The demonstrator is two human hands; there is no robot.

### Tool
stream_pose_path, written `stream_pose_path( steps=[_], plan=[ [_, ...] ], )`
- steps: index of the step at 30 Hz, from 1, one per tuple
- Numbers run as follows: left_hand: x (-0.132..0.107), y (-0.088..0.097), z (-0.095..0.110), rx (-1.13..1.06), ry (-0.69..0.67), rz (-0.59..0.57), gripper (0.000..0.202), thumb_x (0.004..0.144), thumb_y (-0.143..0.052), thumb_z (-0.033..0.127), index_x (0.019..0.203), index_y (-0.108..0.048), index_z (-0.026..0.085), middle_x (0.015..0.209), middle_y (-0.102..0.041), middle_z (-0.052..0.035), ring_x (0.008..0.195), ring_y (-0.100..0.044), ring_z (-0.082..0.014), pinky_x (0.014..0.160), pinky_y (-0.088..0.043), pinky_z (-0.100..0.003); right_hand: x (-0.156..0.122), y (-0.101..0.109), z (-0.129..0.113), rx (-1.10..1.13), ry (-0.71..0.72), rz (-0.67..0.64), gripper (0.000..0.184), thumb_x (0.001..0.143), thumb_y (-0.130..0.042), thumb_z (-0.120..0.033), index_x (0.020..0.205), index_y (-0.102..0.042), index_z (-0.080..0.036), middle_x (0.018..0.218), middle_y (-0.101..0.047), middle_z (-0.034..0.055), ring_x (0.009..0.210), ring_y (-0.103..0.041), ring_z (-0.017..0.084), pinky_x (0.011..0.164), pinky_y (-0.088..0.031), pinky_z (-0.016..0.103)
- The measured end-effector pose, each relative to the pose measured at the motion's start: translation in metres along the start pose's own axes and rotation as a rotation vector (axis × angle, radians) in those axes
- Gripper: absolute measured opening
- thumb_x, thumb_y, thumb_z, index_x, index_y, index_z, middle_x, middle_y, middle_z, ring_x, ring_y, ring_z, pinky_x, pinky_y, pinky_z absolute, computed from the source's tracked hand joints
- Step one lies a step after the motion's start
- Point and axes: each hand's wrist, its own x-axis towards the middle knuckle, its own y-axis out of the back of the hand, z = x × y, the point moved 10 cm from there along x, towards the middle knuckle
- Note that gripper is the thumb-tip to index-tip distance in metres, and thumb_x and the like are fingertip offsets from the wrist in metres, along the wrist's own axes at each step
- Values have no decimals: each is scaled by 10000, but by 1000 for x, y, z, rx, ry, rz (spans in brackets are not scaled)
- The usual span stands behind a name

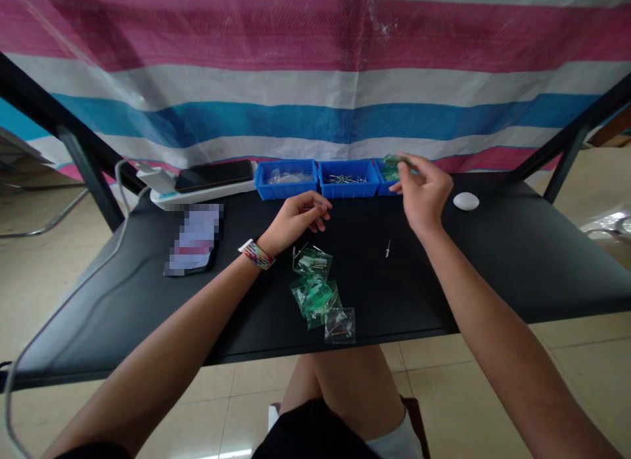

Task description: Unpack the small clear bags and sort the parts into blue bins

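Observation:
My right hand [426, 189] pinches a small green plastic bag [394, 159] between thumb and fingers, above the right blue bin [383, 188], which holds more green bags. The hand partly hides that bin. My left hand [303, 214] hovers over the table in front of the left and middle bins, fingers loosely bent and apart, with nothing visible in them. Below it lie several loose metal pins [294, 257] and a pile of green bags [315, 294] with metal pieces inside. A clear bag [340, 326] overlaps the pile's near end. One rivet-like metal pin [388, 249] lies apart.
The left blue bin [286, 191] holds clear bags; the middle blue bin [349, 188] holds metal pins. A phone [194, 239] lies at left, near a power strip [202, 194] with a dark phone [214, 175] on it. A white oval object [466, 201] sits at right. A cable [98, 265] hangs left.

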Motion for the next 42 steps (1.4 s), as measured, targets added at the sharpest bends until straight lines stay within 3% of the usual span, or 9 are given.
stream_pose_path(
  steps=[3,5,11,17,24,30,35,39,42],
  plan=[
    [1,1,-1,4,-1,1,242,967,-683,373,1050,-686,146,888,-705,-46,664,-710,-118,576,-551,-207,25,34,19,-303,110,155,444,1090,-425,-377,1352,-734,-194,1306,-757,163,1195,-748,346,947,-633,515],
    [1,2,-3,11,6,4,230,971,-674,369,1040,-686,150,884,-704,-47,663,-708,-119,576,-552,-208,33,40,31,-412,111,149,453,1080,-409,-297,1380,-728,-180,1343,-744,179,1291,-697,353,1053,-581,542],
    [2,3,-7,37,31,7,246,967,-677,392,1028,-688,155,883,-706,-47,661,-705,-121,569,-539,-206,23,6,55,-701,-77,-172,393,972,-538,-251,1245,-820,-234,1226,-803,140,1113,-747,397,964,-580,556],
    [2,5,-7,42,41,19,256,958,-684,407,1013,-689,157,880,-710,-50,662,-705,-123,572,-537,-207,20,-6,34,-785,83,-146,482,978,-491,-268,1384,-724,-156,1327,-736,185,1194,-627,423,1007,-496,560],
    [2,3,-8,53,39,5,259,955,-688,414,1015,-690,162,892,-711,-51,668,-705,-123,569,-534,-202,7,-42,32,-760,289,-326,550,1058,-399,-296,1570,-549,-162,1624,-544,123,1484,-379,413,1196,-326,601],
    [2,2,-5,49,26,-1,272,948,-693,417,1013,-692,153,872,-709,-49,659,-706,-122,569,-536,-199,7,-43,42,-684,246,-372,464,1086,-400,-344,1353,-738,-172,1420,-701,146,1398,-495,384,1192,-320,596],
    [1,-1,-1,112,4,-53,226,925,-709,363,979,-716,144,836,-711,-52,646,-690,-123,570,-542,-206,8,-43,41,-655,225,-370,460,1076,-409,-336,1346,-743,-172,1399,-704,158,1347,-548,374,1176,-350,593],
    [-1,-10,-1,175,-13,-132,161,906,-701,297,928,-730,140,826,-715,-56,657,-682,-125,593,-556,-213,9,-39,23,-630,222,-282,462,1019,-482,-262,1432,-678,-189,1502,-622,177,1448,-462,407,1194,-322,627],
    [-1,-13,-2,203,-26,-153,137,901,-688,268,921,-730,139,829,-719,-57,663,-687,-131,601,-564,-221,-2,-39,-12,-493,245,-267,349,986,-509,-207,1245,-742,-188,1357,-679,187,1320,-556,380,1137,-405,551]
  ],
)
